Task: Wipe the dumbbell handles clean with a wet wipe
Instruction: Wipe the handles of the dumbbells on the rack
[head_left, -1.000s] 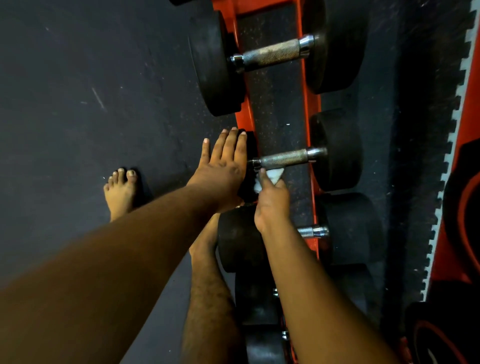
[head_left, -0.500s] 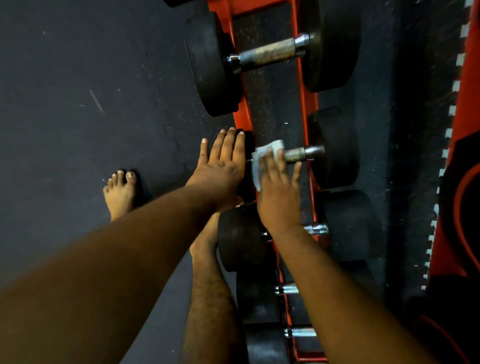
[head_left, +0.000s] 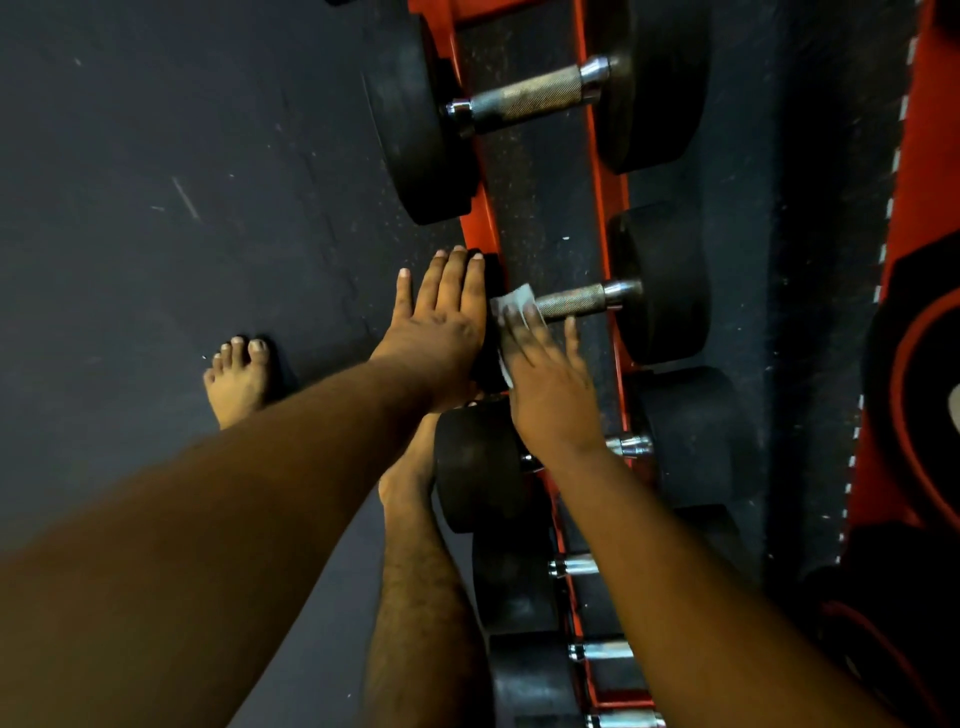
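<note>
Head view: right hand (head_left: 550, 395) fingers (head_left: 524, 332) press wipe (head_left: 514, 301) on handle (head_left: 569, 300); beyond them it's unwiped; left hand (head_left: 436, 332) flat.

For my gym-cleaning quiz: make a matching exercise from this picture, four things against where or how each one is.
Things:
1. wet wipe
2. left hand
3. largest dumbbell
4. bare foot

States:
A. on the dark floor, left of the rack
B. flat against a dumbbell's black end weight
C. pressed onto a handle under the right hand
D. farthest up the orange rack, untouched

Pairs: 1-C, 2-B, 3-D, 4-A
</note>
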